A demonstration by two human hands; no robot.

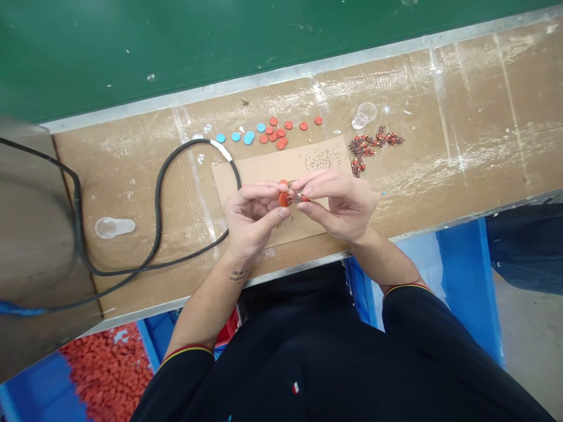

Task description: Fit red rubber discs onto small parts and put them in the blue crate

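Note:
Between the thumb and fingers of my left hand [253, 214] is a red button-like disc [284, 199]; a second bit of red shows just above it. My right hand [341, 199] pinches a small dark piece with red and shiny parts [303, 198], its thin end touching or very close to the disc. Both hands meet over a flat cardboard sheet [237, 176] scattered with tiny dark bits [323, 158]. Beyond them lie several red discs [280, 133] and several blue discs [248, 138]. Right of the sheet, small red-and-dark pieces [361, 145] sit in a loose pile.
A black cable [158, 211] loops across the left of the cardboard-covered bench [475, 129]. Clear plastic scoops lie at left [114, 227] and at back right [364, 115]. Below the front edge stand blue bins [466, 275], one holding many red pieces [109, 369].

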